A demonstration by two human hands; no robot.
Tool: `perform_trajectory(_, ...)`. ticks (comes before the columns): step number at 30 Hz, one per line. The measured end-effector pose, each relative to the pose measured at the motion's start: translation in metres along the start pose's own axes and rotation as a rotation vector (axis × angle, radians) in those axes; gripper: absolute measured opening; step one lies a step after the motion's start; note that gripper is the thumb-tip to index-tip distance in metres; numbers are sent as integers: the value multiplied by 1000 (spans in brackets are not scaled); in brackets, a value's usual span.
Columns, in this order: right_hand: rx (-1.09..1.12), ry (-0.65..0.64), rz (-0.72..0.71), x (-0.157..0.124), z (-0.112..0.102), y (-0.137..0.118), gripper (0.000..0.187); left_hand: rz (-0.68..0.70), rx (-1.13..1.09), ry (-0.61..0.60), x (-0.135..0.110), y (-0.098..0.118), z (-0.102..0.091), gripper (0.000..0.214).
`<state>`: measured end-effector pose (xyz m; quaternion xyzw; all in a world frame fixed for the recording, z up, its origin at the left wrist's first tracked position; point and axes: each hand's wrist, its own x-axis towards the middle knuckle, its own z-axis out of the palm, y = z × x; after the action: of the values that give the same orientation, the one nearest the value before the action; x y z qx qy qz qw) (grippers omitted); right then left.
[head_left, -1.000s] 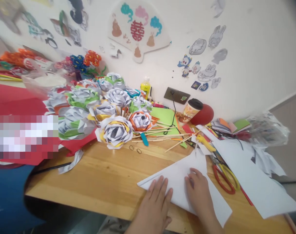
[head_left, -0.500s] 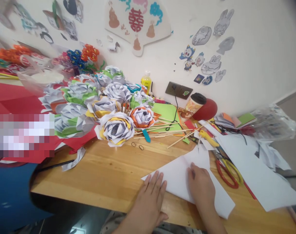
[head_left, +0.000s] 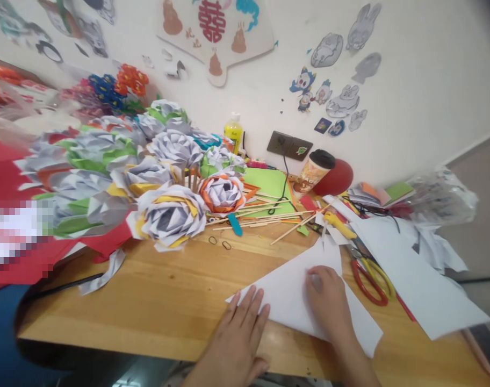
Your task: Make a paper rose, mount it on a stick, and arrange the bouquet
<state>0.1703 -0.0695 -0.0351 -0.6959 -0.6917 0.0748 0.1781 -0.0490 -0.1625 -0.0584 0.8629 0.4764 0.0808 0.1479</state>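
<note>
A folded white paper triangle [head_left: 287, 287] lies on the wooden table [head_left: 172, 301] near its front edge. My left hand [head_left: 239, 336] lies flat with fingers stretched out, its fingertips on the paper's left corner. My right hand [head_left: 329, 303] presses down on the middle of the paper, fingers together and flat. Neither hand holds anything.
A cluster of folded paper roses [head_left: 164, 215] fills the left and middle. Wooden sticks [head_left: 269, 215], a paper cup [head_left: 313, 172] and a yellow glue bottle [head_left: 233, 130] stand behind. Red-and-yellow scissors [head_left: 368, 271] and a large white sheet [head_left: 410, 279] lie to the right.
The view has shifted slightly right and down. My right hand has slid a little up along the paper; my left hand stays at the paper's left corner.
</note>
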Motion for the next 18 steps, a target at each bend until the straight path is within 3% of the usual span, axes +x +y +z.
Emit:
perform_trajectory(7,-145,-192,151,18,-3,-19,23,43,58,98,-1,-5,3,76)
perform_trajectory(10,-215,-192,142,21,-2,-22,25,45,132,103,-1,-3,-3,71)
perform_trajectory(18,-150,-225,164,26,-1,-17,25,23,254,150,-4,4,-5,67)
